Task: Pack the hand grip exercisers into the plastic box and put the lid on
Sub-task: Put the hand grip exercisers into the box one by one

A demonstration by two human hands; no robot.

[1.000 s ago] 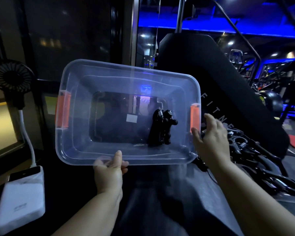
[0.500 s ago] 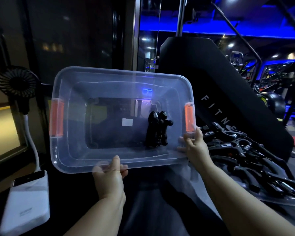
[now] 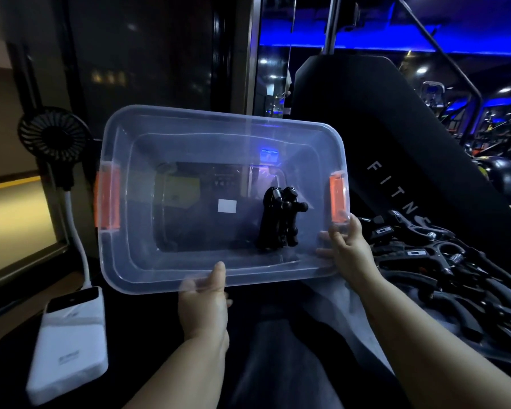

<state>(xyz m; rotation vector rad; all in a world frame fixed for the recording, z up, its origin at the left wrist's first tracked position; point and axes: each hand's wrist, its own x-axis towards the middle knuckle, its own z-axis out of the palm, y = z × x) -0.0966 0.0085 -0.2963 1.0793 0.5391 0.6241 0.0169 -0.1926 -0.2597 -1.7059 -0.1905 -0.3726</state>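
A clear plastic box (image 3: 136, 261) with orange side latches is held up and tilted, its opening facing me. One black hand grip exerciser (image 3: 281, 218) rests inside, toward the right end. My left hand (image 3: 204, 302) grips the box's near rim at the middle. At the box's near right corner, just below the right latch, my right hand (image 3: 347, 249) holds the rim. A heap of black hand grip exercisers (image 3: 443, 276) lies to the right, beyond my right arm. No lid can be made out.
A white power bank (image 3: 68, 340) lies at the lower left, cabled to a small black fan (image 3: 52, 137) on a stalk. A large black padded gym machine (image 3: 381, 137) marked FITN stands behind the box. My dark-trousered legs are below.
My right hand came off the heap of exercisers and took hold of the box's near right corner. The box shifted slightly lower and left in view; my left hand kept its grip.
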